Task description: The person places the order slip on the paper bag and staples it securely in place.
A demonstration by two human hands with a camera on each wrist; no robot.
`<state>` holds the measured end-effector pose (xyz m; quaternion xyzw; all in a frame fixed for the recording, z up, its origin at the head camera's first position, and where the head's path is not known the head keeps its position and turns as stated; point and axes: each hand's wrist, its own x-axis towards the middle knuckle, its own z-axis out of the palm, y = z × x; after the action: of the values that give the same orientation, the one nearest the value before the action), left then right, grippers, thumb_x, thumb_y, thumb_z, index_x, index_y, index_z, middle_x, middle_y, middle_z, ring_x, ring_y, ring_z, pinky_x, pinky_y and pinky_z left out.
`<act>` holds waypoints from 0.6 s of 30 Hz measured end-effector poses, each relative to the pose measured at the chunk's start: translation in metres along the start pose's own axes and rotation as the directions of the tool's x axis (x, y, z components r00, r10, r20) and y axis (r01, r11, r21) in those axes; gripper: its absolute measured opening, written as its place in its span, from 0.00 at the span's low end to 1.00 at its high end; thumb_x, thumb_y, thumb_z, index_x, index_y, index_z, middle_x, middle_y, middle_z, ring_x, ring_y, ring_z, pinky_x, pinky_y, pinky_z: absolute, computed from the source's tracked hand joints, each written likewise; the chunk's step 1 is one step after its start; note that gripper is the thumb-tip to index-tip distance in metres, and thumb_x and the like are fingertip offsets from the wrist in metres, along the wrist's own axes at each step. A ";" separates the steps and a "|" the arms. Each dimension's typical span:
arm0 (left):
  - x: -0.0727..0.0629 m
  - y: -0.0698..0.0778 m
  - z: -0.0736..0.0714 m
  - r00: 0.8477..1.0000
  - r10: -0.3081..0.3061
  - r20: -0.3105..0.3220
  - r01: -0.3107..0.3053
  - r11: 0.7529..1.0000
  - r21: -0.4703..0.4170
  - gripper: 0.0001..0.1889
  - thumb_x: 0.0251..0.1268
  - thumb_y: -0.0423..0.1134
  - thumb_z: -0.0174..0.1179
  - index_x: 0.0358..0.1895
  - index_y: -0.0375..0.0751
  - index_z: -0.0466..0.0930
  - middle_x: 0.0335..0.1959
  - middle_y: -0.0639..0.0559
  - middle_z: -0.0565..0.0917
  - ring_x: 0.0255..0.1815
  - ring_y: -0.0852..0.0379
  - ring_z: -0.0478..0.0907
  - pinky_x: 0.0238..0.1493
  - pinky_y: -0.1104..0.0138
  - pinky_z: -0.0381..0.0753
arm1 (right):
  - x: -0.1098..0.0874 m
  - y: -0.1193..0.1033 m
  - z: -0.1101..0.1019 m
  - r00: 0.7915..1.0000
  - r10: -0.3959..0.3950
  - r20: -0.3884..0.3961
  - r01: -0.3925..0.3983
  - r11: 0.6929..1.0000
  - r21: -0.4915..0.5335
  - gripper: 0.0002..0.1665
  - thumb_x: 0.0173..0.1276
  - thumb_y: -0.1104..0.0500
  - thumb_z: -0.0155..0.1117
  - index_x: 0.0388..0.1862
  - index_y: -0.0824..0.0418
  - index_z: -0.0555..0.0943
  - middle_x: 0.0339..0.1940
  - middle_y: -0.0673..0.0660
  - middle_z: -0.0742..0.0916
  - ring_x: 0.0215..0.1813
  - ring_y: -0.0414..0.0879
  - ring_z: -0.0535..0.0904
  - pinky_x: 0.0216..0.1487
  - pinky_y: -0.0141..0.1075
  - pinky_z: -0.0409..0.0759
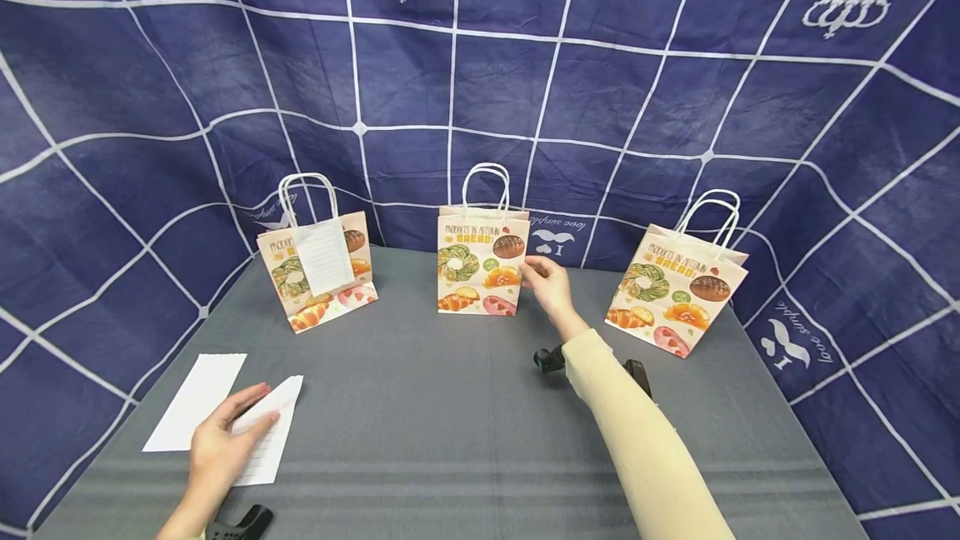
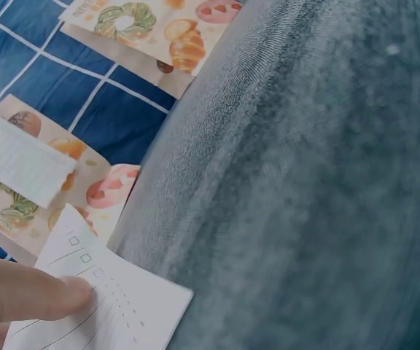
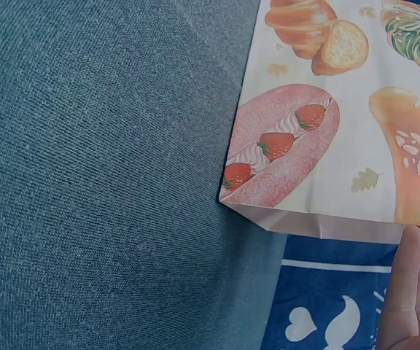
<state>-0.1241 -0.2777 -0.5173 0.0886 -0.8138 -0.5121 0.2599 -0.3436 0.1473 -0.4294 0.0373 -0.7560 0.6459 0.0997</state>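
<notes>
Between thumb and fingers, my left hand (image 1: 221, 440) pinches a white sheet of paper (image 1: 273, 440) over the table's near left. Printed lines and small check boxes show on this sheet (image 2: 115, 299) in the left wrist view, with the thumb (image 2: 68, 295) across its face. My right hand (image 1: 551, 286) is at the right side of the middle paper bag (image 1: 480, 265), which stands upright with white handles and bread pictures. In the right wrist view, straight fingers (image 3: 407, 284) touch the bag's side fold (image 3: 327, 224).
Another white sheet (image 1: 197, 402) lies flat beside my left hand. At the left stands a matching bag (image 1: 360, 257) with a lined slip (image 1: 325, 257) hanging over its front. A third such bag (image 1: 671, 294) stands at the right. Behind the grey table (image 1: 420, 407) hangs a blue gridded cloth (image 1: 405, 90).
</notes>
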 end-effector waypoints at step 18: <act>0.003 0.014 0.015 0.989 -0.015 0.149 0.032 0.993 -0.114 0.28 0.45 0.15 0.63 0.55 0.24 0.71 0.42 0.68 0.81 0.46 0.80 0.73 0.49 0.85 0.67 | -0.008 0.009 0.000 0.998 -0.052 -0.033 0.053 0.998 0.031 0.12 0.65 0.68 0.61 0.44 0.76 0.79 0.38 0.68 0.84 0.36 0.44 0.81 0.45 0.51 0.79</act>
<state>-0.1329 -0.2608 -0.5085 0.0448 -0.7986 -0.5668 0.1975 -0.3370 0.1478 -0.4395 0.0483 -0.7425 0.6557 0.1279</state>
